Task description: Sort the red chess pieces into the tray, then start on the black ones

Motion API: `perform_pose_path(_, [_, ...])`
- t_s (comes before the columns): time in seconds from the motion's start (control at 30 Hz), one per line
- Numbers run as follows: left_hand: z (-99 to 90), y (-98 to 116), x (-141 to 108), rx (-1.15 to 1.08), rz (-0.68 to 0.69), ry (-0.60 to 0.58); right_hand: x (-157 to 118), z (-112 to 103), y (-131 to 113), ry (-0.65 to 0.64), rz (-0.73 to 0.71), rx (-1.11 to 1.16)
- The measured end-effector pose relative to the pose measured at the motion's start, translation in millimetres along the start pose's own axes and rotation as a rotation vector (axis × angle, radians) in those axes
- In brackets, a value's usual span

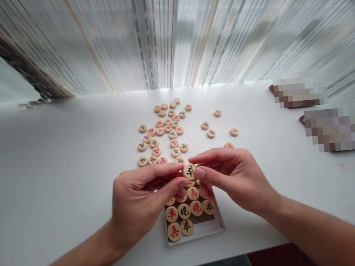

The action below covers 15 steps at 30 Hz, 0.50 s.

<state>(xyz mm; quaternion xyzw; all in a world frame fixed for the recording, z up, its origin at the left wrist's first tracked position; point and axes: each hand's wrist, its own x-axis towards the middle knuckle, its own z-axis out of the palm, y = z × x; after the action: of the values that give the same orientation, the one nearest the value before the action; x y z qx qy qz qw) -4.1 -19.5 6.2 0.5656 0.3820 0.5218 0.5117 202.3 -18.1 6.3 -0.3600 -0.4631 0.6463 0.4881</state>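
A round wooden piece with a black character (pixel 189 171) is held upright above a shallow box (pixel 204 229), its marked face toward me. My left hand (pixel 148 193) pinches its left side between thumb and forefinger. On its right side the thumb and fingers of my right hand (pixel 234 177) grip it. Below, the box holds rows of similar pieces with red or black characters; the front row has a red-marked piece (pixel 174 231) and a black-marked piece (pixel 187 227) at its left, with bare box floor to their right. My hands hide part of the back rows.
Many loose pieces (pixel 173 134) lie on the white table (pixel 59 168) beyond the box, a few of them further right (pixel 210 133). Two blurred-out objects (pixel 300 91) stand at the right. A striped curtain (pixel 110 39) hangs behind the table.
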Motion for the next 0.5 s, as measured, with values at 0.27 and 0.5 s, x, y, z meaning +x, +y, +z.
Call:
perform_pose_path(0.27, [2.2,3.9,5.7,-0.019,-0.088,0.003,3.1,-4.3,-0.3,-0.029,0.188,0.157])
perform_pose_path(0.5, [1.6,3.6,6.4,-0.016,-0.087,-0.021,5.5,-3.1,-4.5,-0.039,0.263,0.208])
